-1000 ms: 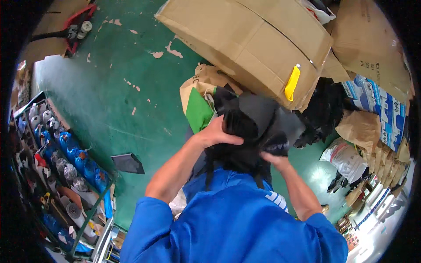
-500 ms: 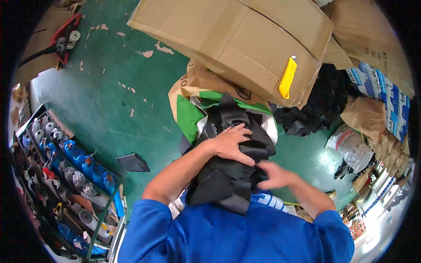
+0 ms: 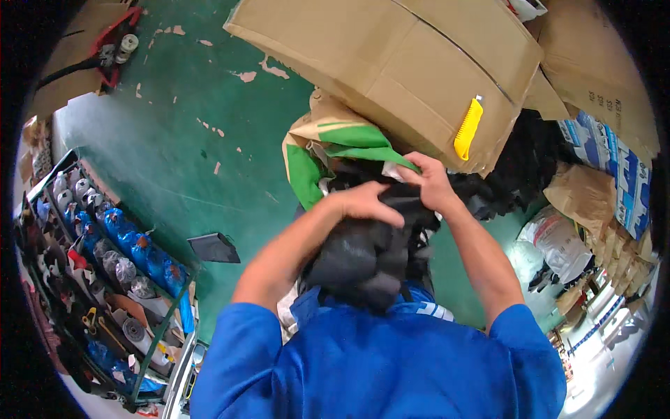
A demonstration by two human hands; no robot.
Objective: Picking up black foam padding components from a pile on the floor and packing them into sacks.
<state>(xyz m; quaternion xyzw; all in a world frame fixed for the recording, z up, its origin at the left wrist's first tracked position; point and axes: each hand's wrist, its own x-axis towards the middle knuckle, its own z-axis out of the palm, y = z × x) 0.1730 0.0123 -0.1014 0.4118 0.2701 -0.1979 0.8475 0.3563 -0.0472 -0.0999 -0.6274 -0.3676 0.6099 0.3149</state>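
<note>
A bundle of thin black sheets [image 3: 356, 262], perhaps fabric or leather scraps, lies against my body and reaches into the mouth of a brown and green bag [image 3: 303, 183]. My left hand [image 3: 364, 202] is wrapped over the top of the bundle, thumb apart from the fingers, whose tips are partly hidden. Beside it, my right hand [image 3: 429, 183] is closed on the bag's green rim at its right side. The lower part of the bundle is smeared by motion. The inside of the bag is mostly hidden under the black sheets and my hands.
A large cardboard box [image 3: 377, 63] stands just beyond the bag, with a yellow utility knife [image 3: 468, 129] on top. More black material [image 3: 523, 160] is heaped to its right, near a white sack [image 3: 558, 241]. At left stands a rack of rolls [image 3: 132, 237]. A dark flat piece [image 3: 213, 248] lies on the green floor.
My right hand has moved up and away from the black sheets to the bag's rim. The bundle has bunched up under my left hand, which has shifted slightly. The view has shifted a little.
</note>
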